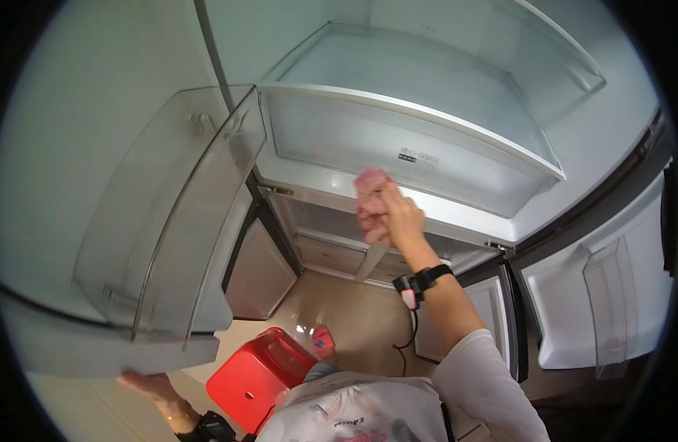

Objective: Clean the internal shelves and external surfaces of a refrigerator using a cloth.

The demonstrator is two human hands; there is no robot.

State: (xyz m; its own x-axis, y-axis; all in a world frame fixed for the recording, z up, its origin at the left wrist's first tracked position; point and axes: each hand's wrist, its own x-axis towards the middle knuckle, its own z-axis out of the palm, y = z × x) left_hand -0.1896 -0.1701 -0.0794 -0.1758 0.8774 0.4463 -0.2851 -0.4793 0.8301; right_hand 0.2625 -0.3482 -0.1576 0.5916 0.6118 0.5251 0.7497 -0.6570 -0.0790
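My right hand (403, 215) is closed around a crumpled pink cloth (370, 207). The cloth is in front of the white front ledge (328, 178) of the open refrigerator, just below a translucent drawer front (344, 132) that bears a printed label. At the lower left, my left hand (148, 382) touches the outer edge of the left refrigerator door (123, 353). Its fingers are mostly hidden by the door, so their grip cannot be made out. Clear plastic door bins (178, 221) line that door's inner side.
A glass shelf (394, 61) sits above the drawer. The lower doors, left (259, 271) and right (477, 309), stand open around the lower compartment with its drawers (328, 254). The right upper door (560, 298) is open too. A red plastic stool (250, 375) stands on the floor by my slippered foot (323, 340).
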